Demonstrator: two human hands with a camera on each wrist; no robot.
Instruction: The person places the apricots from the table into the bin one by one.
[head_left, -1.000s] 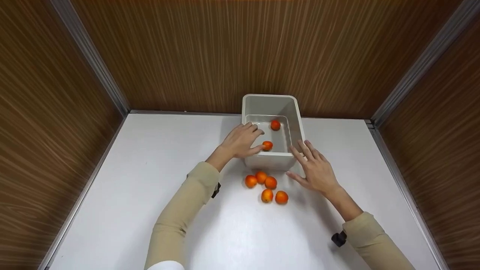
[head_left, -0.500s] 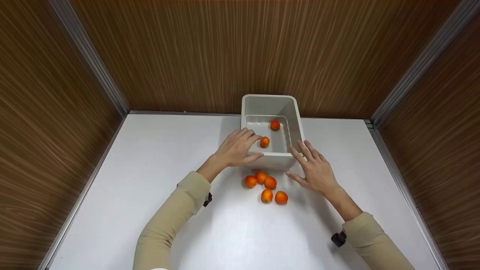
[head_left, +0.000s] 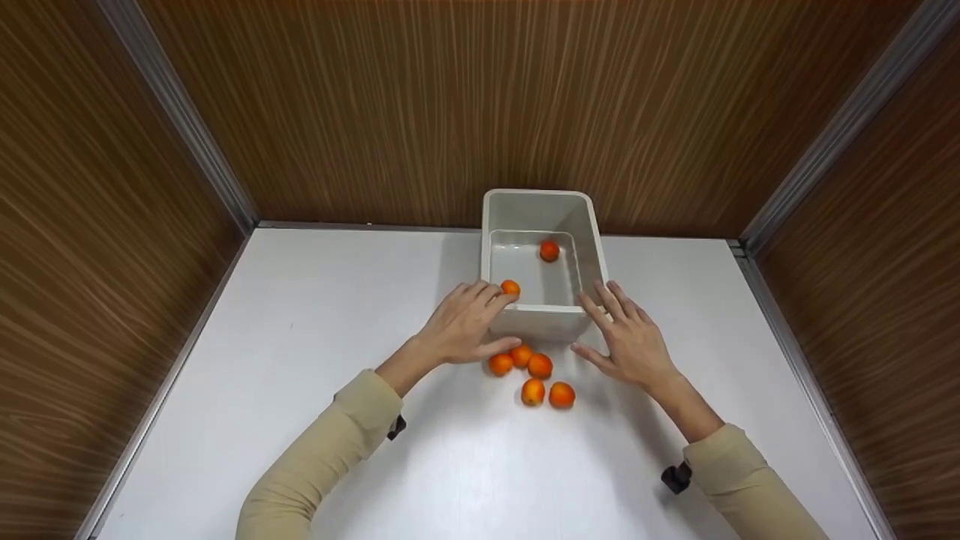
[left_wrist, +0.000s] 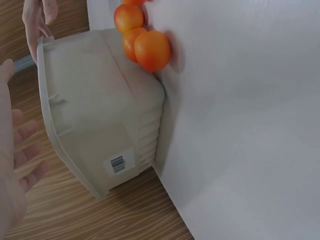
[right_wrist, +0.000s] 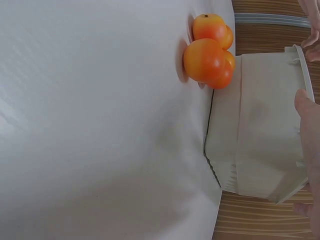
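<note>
Wood-grain panels enclose a white table (head_left: 300,360) on three sides, with metal trim at the corners. At the far centre stands a white plastic bin (head_left: 541,324), open at the top, its back near the rear panel. Two small orange fruits lie inside it: one toward the far end (head_left: 550,250), one at the near left corner (head_left: 511,287).

Left hand (head_left: 465,326): positioned at the bin's near left corner, fingers relaxed and slightly spread, fingertips at the rim just beside the nearer fruit in the bin. It grips nothing; the thumb extends along the bin's near wall toward the fruits on the table.

Right hand (head_left: 634,341): laid at the bin's near right corner, fingers straight and spread, holding nothing. Whether the fingertips actually touch the wall cannot be told.

Five more orange fruits (head_left: 532,391) lie in a loose cluster on the table just in front of the bin, between the two hands. Both arms wear beige sleeves (head_left: 352,435).
</note>
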